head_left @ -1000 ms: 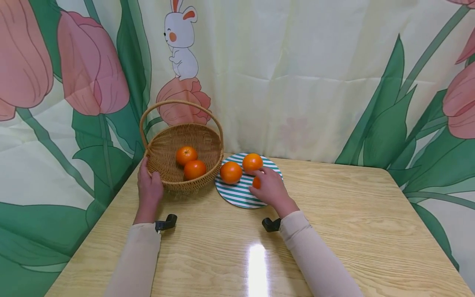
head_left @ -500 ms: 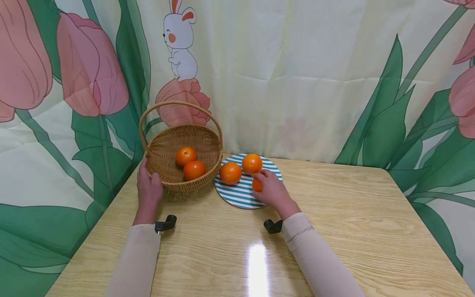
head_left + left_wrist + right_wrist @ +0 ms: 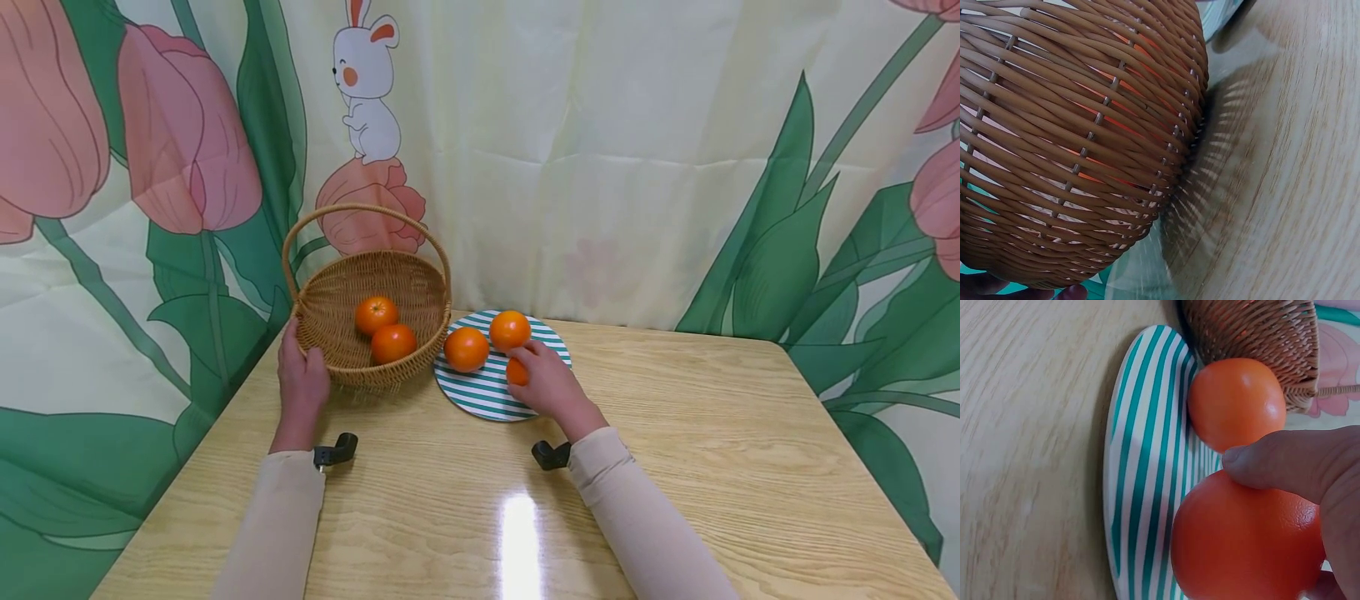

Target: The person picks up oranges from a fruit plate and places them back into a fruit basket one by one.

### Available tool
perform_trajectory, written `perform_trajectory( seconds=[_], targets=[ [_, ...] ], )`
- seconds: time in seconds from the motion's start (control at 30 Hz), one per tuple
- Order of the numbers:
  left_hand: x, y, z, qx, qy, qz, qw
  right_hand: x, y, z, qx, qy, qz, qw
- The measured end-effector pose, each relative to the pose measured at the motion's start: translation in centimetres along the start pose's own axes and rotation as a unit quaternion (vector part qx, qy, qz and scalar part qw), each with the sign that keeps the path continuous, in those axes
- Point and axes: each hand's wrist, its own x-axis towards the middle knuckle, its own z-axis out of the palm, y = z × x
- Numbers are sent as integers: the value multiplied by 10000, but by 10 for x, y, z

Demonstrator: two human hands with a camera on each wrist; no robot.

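My left hand [image 3: 303,379] holds the left side of a wicker basket [image 3: 326,308] by its rim. The left wrist view shows the basket's woven wall [image 3: 1079,119] up close, with fingertips [image 3: 1072,292] at its lower edge. Two oranges, one behind [image 3: 377,315] and one in front [image 3: 393,342], lie inside the basket. On a round green-and-white striped plate [image 3: 480,400] my right hand [image 3: 551,382] grips an orange [image 3: 1244,540], thumb on one side; its fingers are mostly hidden. Beside it on the plate sit a left orange [image 3: 467,349] and a back orange [image 3: 510,331].
Basket and plate stand close together near the back of the wooden table [image 3: 712,433]. The basket's tall arched handle [image 3: 360,207] rises above it. A printed curtain [image 3: 600,167] hangs right behind the table's back edge.
My right thumb and fingers have drawn in around the orange on the plate, and that hand has shifted very slightly. The left hand and the basket stay where they were.
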Motion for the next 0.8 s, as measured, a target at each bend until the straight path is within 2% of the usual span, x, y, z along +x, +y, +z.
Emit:
perform_trajectory(
  seconds=[0.6, 0.8],
  targets=[
    [0, 0, 0, -33, 5, -46, 10000, 2, -24, -17, -22, 329, -417, 9986],
    [0, 0, 1, 4, 11, -73, 10000, 5, -36, -21, 16, 600, -761, 9953]
  ],
)
